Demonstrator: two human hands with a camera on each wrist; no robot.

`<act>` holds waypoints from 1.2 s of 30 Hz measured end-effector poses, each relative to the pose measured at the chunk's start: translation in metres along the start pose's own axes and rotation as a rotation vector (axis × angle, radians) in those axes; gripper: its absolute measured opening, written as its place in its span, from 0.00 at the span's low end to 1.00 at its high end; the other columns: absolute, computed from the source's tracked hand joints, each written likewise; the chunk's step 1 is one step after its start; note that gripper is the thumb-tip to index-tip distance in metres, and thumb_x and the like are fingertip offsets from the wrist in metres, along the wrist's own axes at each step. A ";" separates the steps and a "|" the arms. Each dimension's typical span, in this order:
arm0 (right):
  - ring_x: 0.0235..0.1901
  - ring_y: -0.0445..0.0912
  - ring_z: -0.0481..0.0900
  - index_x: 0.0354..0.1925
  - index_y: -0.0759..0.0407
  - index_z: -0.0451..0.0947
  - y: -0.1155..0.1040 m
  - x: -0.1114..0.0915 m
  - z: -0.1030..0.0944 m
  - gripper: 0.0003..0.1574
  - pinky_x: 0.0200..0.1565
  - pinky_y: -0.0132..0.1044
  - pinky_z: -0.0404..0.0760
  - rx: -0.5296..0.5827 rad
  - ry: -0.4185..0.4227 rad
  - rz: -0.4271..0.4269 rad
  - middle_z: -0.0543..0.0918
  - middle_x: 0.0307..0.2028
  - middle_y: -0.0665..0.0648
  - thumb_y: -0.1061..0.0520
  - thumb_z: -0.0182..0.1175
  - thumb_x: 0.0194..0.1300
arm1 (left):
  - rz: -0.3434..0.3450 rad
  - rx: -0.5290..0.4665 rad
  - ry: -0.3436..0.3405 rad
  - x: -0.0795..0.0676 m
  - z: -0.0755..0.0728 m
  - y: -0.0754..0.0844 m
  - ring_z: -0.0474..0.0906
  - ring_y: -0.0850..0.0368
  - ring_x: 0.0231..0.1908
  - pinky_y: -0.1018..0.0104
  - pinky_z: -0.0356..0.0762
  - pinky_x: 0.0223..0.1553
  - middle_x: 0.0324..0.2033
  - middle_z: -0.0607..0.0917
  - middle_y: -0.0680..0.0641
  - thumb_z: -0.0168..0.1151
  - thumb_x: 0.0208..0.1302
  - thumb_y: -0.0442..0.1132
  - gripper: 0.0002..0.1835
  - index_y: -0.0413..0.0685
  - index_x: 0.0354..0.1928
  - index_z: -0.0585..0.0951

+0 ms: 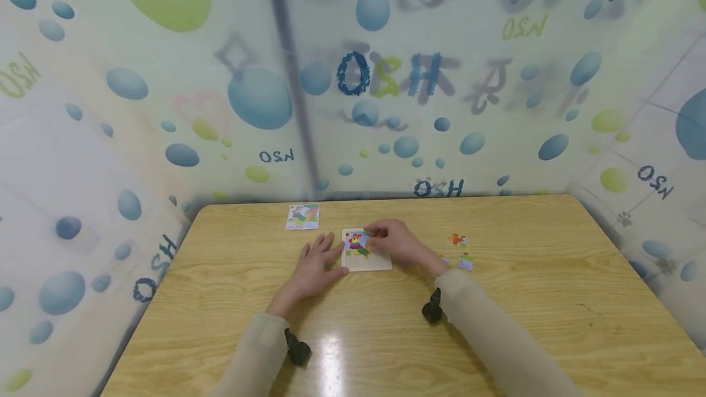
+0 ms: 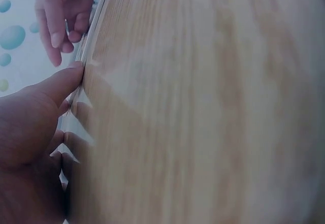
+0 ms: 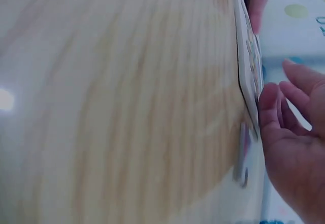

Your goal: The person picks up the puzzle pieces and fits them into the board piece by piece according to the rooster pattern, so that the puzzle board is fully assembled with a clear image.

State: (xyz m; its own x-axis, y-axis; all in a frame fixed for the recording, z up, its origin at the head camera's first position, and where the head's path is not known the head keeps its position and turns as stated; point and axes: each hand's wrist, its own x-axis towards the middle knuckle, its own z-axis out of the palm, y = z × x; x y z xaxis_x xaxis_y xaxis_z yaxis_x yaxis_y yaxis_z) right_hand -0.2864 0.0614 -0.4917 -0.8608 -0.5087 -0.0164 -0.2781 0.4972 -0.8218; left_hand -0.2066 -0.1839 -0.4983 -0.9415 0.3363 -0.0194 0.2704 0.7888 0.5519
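Observation:
A small white puzzle board [image 1: 377, 264] lies on the table, its left part filled with colourful pieces that show a rooster [image 1: 358, 245]. My left hand [image 1: 314, 266] rests flat with spread fingers at the board's left edge, thumb at its near left corner. Over the board's upper right part is my right hand [image 1: 398, 242], its fingers bent. In the right wrist view, the thumb and fingers [image 3: 299, 76] of that hand stand apart, and no piece shows between them. The board's edge [image 3: 246, 66] appears side-on there, with a loose piece [image 3: 242, 155] near it.
Behind the left hand lies a reference card [image 1: 303, 217] with a rooster picture. Right of the right hand are loose puzzle pieces, one orange [image 1: 458, 239], one green and purple [image 1: 466, 261], another partly hidden by the wrist. A patterned wall [image 1: 375, 139] borders the wooden table [image 1: 524, 250].

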 end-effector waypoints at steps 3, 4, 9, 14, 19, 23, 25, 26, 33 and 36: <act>0.46 0.48 0.82 0.59 0.62 0.83 0.001 -0.008 -0.009 0.21 0.47 0.42 0.83 0.063 0.028 0.031 0.86 0.48 0.55 0.56 0.65 0.72 | 0.008 -0.007 0.003 0.000 -0.001 0.000 0.45 0.33 0.78 0.34 0.36 0.74 0.77 0.56 0.33 0.64 0.72 0.50 0.35 0.42 0.74 0.69; 0.46 0.48 0.82 0.59 0.62 0.83 0.002 -0.010 -0.013 0.21 0.47 0.43 0.83 0.076 0.037 0.040 0.86 0.48 0.56 0.56 0.65 0.72 | 0.007 -0.008 -0.001 0.000 -0.001 0.000 0.44 0.34 0.78 0.34 0.35 0.74 0.78 0.56 0.33 0.64 0.72 0.50 0.35 0.42 0.75 0.69; 0.46 0.50 0.82 0.59 0.64 0.82 0.013 -0.021 -0.031 0.19 0.46 0.43 0.83 0.077 0.070 0.043 0.86 0.48 0.58 0.57 0.62 0.74 | -0.005 -0.017 -0.002 -0.003 -0.003 -0.001 0.43 0.34 0.78 0.34 0.34 0.74 0.78 0.55 0.33 0.65 0.72 0.49 0.35 0.42 0.75 0.69; 0.44 0.50 0.83 0.58 0.65 0.82 0.029 -0.029 -0.046 0.19 0.43 0.41 0.84 0.062 0.104 0.055 0.86 0.45 0.58 0.57 0.64 0.73 | 0.006 -0.036 0.010 -0.006 -0.004 0.000 0.43 0.32 0.78 0.33 0.34 0.74 0.77 0.55 0.32 0.66 0.71 0.48 0.35 0.40 0.74 0.69; 0.44 0.51 0.82 0.58 0.66 0.82 0.040 -0.041 -0.062 0.19 0.42 0.39 0.84 0.042 0.131 0.072 0.85 0.46 0.59 0.59 0.64 0.72 | 0.021 -0.043 0.012 -0.005 -0.003 0.001 0.43 0.31 0.77 0.33 0.34 0.74 0.77 0.55 0.31 0.65 0.71 0.48 0.35 0.39 0.74 0.69; 0.44 0.52 0.82 0.58 0.66 0.82 0.050 -0.053 -0.076 0.19 0.41 0.38 0.83 0.021 0.150 0.083 0.85 0.47 0.60 0.59 0.63 0.73 | 0.007 -0.044 0.002 -0.004 -0.002 0.001 0.43 0.33 0.78 0.34 0.34 0.74 0.77 0.55 0.32 0.65 0.71 0.48 0.35 0.40 0.74 0.69; 0.43 0.52 0.82 0.59 0.67 0.81 0.055 -0.059 -0.085 0.20 0.39 0.37 0.83 0.022 0.159 0.091 0.85 0.47 0.62 0.59 0.63 0.73 | 0.007 -0.049 0.001 -0.004 -0.002 0.002 0.43 0.33 0.78 0.34 0.34 0.74 0.78 0.55 0.32 0.65 0.72 0.48 0.35 0.40 0.74 0.69; 0.41 0.52 0.82 0.59 0.68 0.81 0.057 -0.062 -0.089 0.20 0.37 0.38 0.83 0.025 0.163 0.099 0.85 0.47 0.62 0.59 0.63 0.73 | 0.009 -0.051 0.003 -0.004 -0.002 0.002 0.43 0.33 0.78 0.33 0.34 0.74 0.77 0.55 0.32 0.65 0.72 0.48 0.35 0.40 0.74 0.69; 0.36 0.52 0.84 0.60 0.69 0.79 0.074 -0.079 -0.116 0.22 0.36 0.39 0.83 -0.001 0.185 0.141 0.85 0.43 0.62 0.59 0.63 0.73 | 0.008 -0.045 0.000 -0.002 -0.001 0.002 0.42 0.33 0.78 0.33 0.33 0.74 0.78 0.55 0.32 0.65 0.72 0.49 0.35 0.40 0.74 0.69; 0.39 0.53 0.84 0.58 0.70 0.80 0.080 -0.085 -0.124 0.21 0.38 0.39 0.83 -0.052 0.196 0.133 0.85 0.43 0.62 0.60 0.64 0.72 | 0.001 -0.042 -0.006 -0.002 -0.001 0.002 0.42 0.34 0.78 0.34 0.33 0.74 0.78 0.54 0.33 0.64 0.72 0.49 0.35 0.41 0.74 0.69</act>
State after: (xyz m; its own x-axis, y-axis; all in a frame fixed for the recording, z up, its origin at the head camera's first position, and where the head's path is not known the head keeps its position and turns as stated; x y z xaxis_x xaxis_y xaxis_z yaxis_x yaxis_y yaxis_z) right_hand -0.2886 0.2313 -0.4861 -0.9561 -0.2930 -0.0080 -0.1739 0.5888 -0.7894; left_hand -0.2047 -0.1834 -0.4968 -0.9401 0.3402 -0.0234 0.2627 0.7663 0.5863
